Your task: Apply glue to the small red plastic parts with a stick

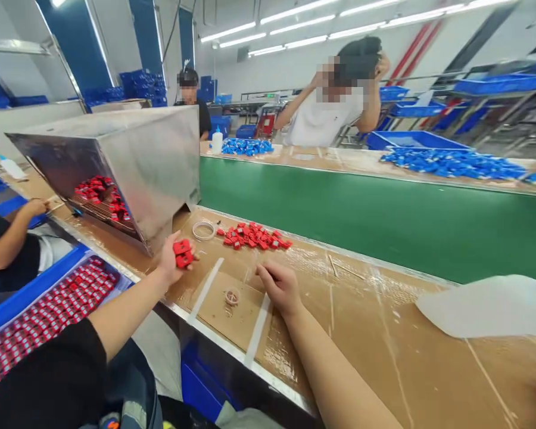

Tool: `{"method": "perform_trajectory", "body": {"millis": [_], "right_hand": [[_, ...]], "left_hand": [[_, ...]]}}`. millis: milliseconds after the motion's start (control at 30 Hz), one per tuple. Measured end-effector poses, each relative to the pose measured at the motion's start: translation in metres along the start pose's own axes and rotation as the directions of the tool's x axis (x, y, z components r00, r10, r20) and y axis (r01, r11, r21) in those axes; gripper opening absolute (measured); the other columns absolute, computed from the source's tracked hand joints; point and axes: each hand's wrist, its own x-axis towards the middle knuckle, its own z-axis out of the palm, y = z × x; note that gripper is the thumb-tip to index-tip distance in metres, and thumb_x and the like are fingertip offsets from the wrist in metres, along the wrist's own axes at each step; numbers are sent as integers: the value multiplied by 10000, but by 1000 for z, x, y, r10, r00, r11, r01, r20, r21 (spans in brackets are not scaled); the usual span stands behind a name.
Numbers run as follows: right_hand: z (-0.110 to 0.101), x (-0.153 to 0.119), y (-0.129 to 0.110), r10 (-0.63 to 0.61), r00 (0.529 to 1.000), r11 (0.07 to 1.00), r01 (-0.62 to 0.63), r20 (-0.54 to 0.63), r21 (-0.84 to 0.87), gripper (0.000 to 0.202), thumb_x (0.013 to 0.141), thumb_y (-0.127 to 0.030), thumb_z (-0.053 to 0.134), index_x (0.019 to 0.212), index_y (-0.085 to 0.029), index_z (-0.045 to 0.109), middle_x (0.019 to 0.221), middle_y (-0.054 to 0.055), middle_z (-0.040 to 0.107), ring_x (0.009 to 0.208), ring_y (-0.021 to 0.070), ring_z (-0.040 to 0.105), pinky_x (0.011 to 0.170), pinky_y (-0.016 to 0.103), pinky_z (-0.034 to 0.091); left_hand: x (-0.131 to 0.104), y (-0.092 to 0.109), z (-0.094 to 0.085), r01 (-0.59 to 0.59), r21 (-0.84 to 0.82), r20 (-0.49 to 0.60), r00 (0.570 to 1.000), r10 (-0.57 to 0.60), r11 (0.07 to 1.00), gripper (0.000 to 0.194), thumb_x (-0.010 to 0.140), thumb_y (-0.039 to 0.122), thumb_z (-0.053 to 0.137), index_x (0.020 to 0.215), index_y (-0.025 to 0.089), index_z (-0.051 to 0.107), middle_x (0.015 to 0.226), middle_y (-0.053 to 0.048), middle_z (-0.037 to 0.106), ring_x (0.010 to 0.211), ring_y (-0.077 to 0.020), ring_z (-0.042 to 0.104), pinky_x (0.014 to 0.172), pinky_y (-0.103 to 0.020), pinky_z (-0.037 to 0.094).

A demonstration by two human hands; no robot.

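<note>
Here the left hand (172, 262) has its fingers clenched around a few red parts (183, 252), held just above the counter (361, 333) beside the steel hopper (129, 161). The right hand (280, 288) rests loosely curled on the cardboard, grasping nothing (more red pieces (254, 236) lie nearby).

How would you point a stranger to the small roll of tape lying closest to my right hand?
Start at the big steel hopper on the left and follow the brown cardboard worktop toward the near edge. Just left of the right hand lies a small tape roll. It is smaller than the white ring beside the red parts.
</note>
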Motion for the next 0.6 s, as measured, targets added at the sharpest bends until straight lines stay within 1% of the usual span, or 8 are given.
{"method": "perform_trajectory", "body": {"millis": [33, 100, 167, 233, 400, 467, 533, 600], "right_hand": [[-1, -2, 0, 10, 1000, 1000, -10, 29, 5, 507, 1110, -461, 465, 700, -174, 545, 627, 10, 466, 573, 176, 457, 579, 305, 321], [-2, -4, -1, 2, 994, 1000, -4, 107, 20, 508, 1115, -463, 458, 699, -177, 514, 635, 7, 456, 582, 172, 450, 586, 302, 312], [-2, -4, -4, -10, 977, 1000, 4, 212, 28, 526, 1116, -475, 450, 678, -185, 448, 628, -5, 414, 571, 161, 415, 578, 297, 290], [-2, 2, -9, 3, 956, 1000, -5, 294, 6, 560, 1116, -497, 441, 652, -189, 378, 608, -21, 359, 545, 148, 363, 558, 294, 257], [-5, 23, -19, 62, 945, 996, -37, 323, -83, 589, 1102, -478, 487, 616, -184, 331, 565, -44, 281, 511, 131, 268, 544, 300, 194], [-5, 26, -21, 63, 920, 998, -55, 388, -31, 577, 1095, -470, 493, 622, -185, 326, 571, -45, 289, 511, 129, 271, 546, 293, 201], [-4, 25, -21, 61, 887, 998, -70, 458, 3, 557, 1083, -470, 513, 637, -185, 338, 581, -42, 323, 516, 129, 299, 552, 286, 214], [0, 24, -21, 62, 864, 997, -76, 500, 7, 533, 1075, -457, 530, 652, -185, 350, 588, -38, 357, 523, 130, 330, 560, 283, 223]], "left_hand": [[16, 2, 18, 57, -176, 82, 996, -43, 983, 536, 809, 732, 466, 881, 201, 429, 780, -15, 536, 611, -137, 578, 385, -183, 291], [47, 6, 48, 138, -320, 221, 973, -67, 937, 535, 750, 683, 618, 919, 203, 454, 786, -4, 561, 551, -106, 535, 367, -169, 227], [73, 4, 70, 134, -288, 320, 947, -36, 948, 542, 750, 674, 651, 945, 200, 476, 738, 16, 534, 512, -85, 485, 368, -167, 224], [90, -4, 84, 94, -221, 386, 922, -1, 971, 543, 754, 666, 680, 938, 194, 483, 694, 36, 487, 501, -71, 448, 374, -162, 224], [102, -30, 91, 20, -99, 584, 810, 42, 995, 517, 714, 476, 801, 1008, 200, 477, 731, 52, 495, 544, -61, 444, 433, -159, 265], [104, -36, 91, -127, -28, 591, 798, 119, 992, 486, 729, 412, 786, 1038, 195, 480, 769, 49, 526, 566, -61, 446, 509, -182, 345], [106, -38, 93, -280, 58, 576, 794, 197, 958, 429, 731, 331, 765, 1020, 181, 486, 833, 29, 582, 648, -86, 512, 641, -220, 431], [107, -38, 96, -369, 124, 583, 778, 234, 921, 372, 744, 266, 721, 1016, 175, 484, 882, 11, 624, 769, -128, 579, 780, -263, 465]]}}
